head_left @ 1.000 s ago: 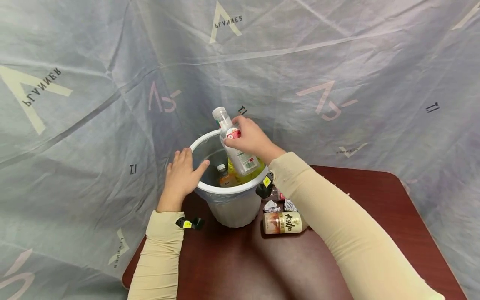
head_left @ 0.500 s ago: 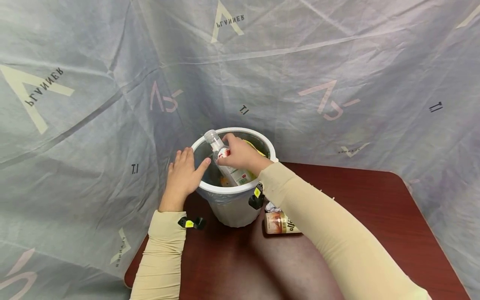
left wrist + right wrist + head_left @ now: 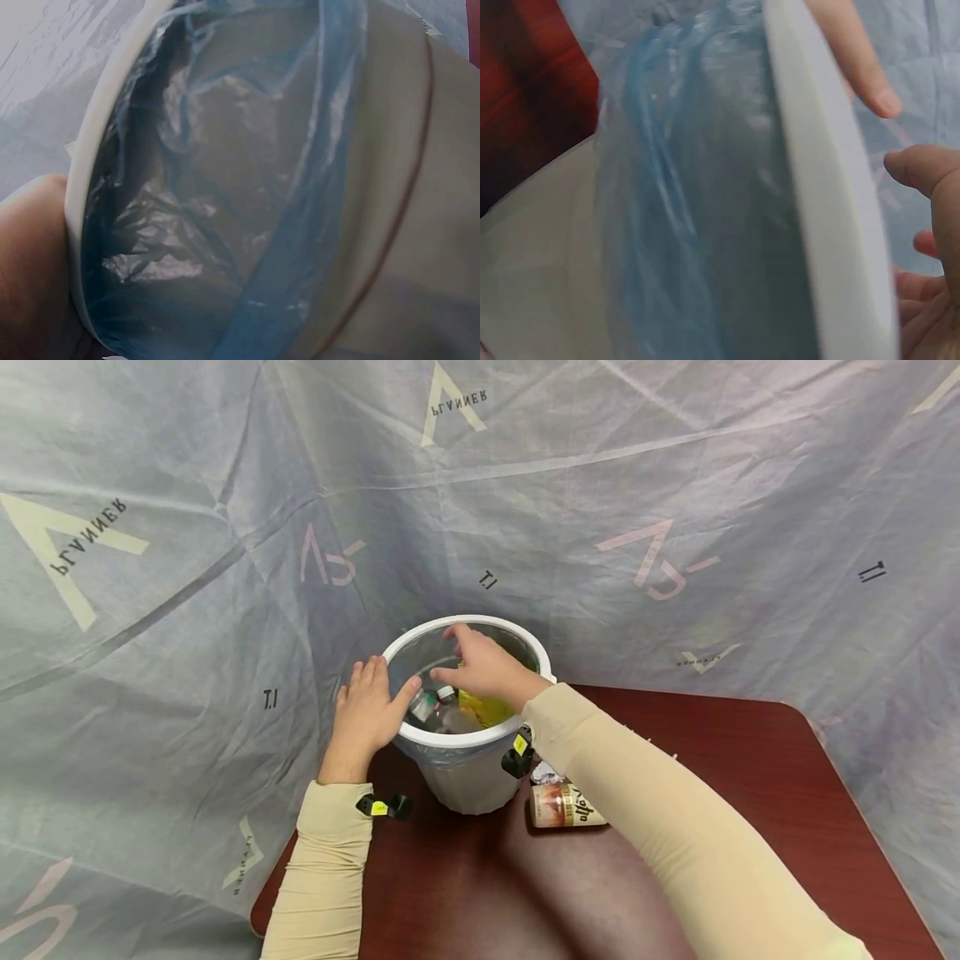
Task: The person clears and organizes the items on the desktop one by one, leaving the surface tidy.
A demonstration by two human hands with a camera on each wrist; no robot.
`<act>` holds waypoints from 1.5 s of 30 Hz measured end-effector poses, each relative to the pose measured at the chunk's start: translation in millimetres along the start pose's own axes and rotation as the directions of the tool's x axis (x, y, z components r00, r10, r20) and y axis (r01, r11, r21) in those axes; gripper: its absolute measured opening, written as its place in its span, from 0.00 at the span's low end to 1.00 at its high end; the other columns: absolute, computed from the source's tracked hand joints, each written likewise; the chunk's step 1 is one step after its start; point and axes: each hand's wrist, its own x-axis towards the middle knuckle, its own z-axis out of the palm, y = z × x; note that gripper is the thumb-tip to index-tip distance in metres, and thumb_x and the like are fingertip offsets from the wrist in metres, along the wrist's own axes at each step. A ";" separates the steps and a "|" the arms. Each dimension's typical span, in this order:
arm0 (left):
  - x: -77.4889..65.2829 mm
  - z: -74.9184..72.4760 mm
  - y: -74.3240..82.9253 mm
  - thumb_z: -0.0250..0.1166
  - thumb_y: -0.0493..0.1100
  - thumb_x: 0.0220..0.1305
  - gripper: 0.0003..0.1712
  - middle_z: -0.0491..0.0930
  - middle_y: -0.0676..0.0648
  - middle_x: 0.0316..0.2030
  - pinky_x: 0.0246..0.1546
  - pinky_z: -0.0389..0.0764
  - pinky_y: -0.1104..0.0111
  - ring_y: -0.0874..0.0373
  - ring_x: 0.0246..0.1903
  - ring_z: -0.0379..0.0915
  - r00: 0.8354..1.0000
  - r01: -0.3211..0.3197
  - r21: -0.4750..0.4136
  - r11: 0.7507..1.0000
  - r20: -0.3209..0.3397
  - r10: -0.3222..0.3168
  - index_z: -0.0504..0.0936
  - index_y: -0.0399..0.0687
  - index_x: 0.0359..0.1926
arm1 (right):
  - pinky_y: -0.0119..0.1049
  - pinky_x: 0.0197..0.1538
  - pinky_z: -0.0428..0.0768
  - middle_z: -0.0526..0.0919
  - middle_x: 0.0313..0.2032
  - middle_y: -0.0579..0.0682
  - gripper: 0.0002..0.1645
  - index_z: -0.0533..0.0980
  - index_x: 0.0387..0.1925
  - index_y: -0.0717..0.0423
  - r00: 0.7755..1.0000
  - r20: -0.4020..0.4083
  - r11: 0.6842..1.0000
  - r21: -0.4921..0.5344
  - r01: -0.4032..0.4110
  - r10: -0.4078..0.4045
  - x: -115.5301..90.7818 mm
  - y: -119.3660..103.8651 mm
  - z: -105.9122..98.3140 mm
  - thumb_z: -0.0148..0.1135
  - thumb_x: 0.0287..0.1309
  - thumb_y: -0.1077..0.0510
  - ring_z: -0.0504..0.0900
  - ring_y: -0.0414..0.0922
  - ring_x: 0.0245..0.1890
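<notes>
A trash bin (image 3: 465,740) with a white rim stands on the table, lined with a thin bluish bag (image 3: 180,142). My left hand (image 3: 367,706) rests at the rim's left side, fingers straight and thumb spread over the opening. Over the bin's mouth, my right hand (image 3: 487,670) has thumb and forefinger apart, holding nothing. Down inside lies a clear plastic bottle (image 3: 423,704), its cap end toward the left wall. Beside it are another bottle's white cap (image 3: 446,692) and a yellow wrapper (image 3: 491,710). The right hand and forearm hide part of the bin's inside.
A drink bottle (image 3: 562,806) with a cream and brown label lies on the dark red table (image 3: 735,777), right of the bin. A crumpled paper ball (image 3: 545,774) sits behind it, partly covered by the right sleeve. Grey printed cloth (image 3: 495,527) hangs close behind the table.
My right hand has lowered the clear bottle into the bin and let go of it; the bottle now lies inside. My left hand has stayed at the rim.
</notes>
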 end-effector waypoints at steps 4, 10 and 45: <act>0.8 0.7 0.7 0.34 0.77 0.71 0.57 0.45 0.33 0.78 0.71 0.43 0.33 0.37 0.78 0.32 1.000 0.002 -0.008 1.000 -0.003 -0.002 0.46 0.33 0.79 | 0.46 0.54 0.80 0.74 0.61 0.57 0.39 0.60 0.72 0.52 0.999 -0.036 0.999 0.033 0.022 -0.021 -6.1 3.8 -13.4 0.62 0.68 0.43 0.81 0.49 0.51; 0.8 1.3 -0.3 0.34 0.78 0.70 0.59 0.45 0.34 0.79 0.71 0.43 0.34 0.38 0.79 0.32 1.000 0.008 -0.018 1.000 -0.006 -0.008 0.45 0.34 0.79 | 0.44 0.52 0.81 0.75 0.59 0.54 0.35 0.63 0.70 0.49 0.987 -0.155 0.992 0.108 0.064 -0.046 -23.3 18.2 -40.9 0.64 0.68 0.47 0.82 0.47 0.50; -5.7 2.5 5.5 0.35 0.76 0.72 0.57 0.45 0.34 0.79 0.72 0.44 0.36 0.37 0.78 0.33 1.000 -0.003 -0.019 1.000 -0.001 0.003 0.45 0.35 0.79 | 0.60 0.59 0.76 0.77 0.58 0.68 0.34 0.68 0.66 0.58 0.967 -0.244 0.988 0.148 -0.041 0.076 -60.1 227.9 -21.8 0.69 0.62 0.53 0.79 0.65 0.56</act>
